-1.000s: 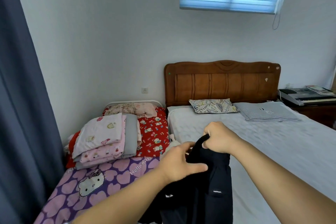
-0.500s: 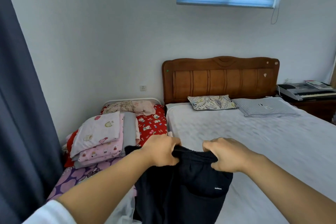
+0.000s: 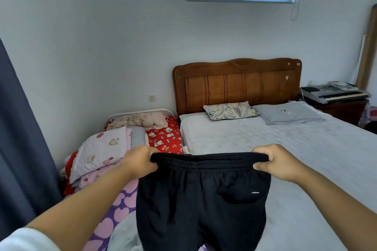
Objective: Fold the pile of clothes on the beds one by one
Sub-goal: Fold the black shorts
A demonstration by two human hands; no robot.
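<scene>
In the head view, the left hand (image 3: 140, 162) and right hand (image 3: 279, 161) each have their fingers curled round an end of the waistband of the black trousers (image 3: 202, 199), held up stretched flat at six o'clock over the beds. A stack of folded bedding (image 3: 98, 153) lies at nine o'clock on the small bed (image 3: 122, 206). Two pillows rest at one o'clock on the big bed (image 3: 306, 149).

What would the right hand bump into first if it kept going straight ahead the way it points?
Probably the grey mattress of the big bed. The right hand, gripping the black trousers, points forward over it toward the folded grey cloth; depth is unclear.
</scene>
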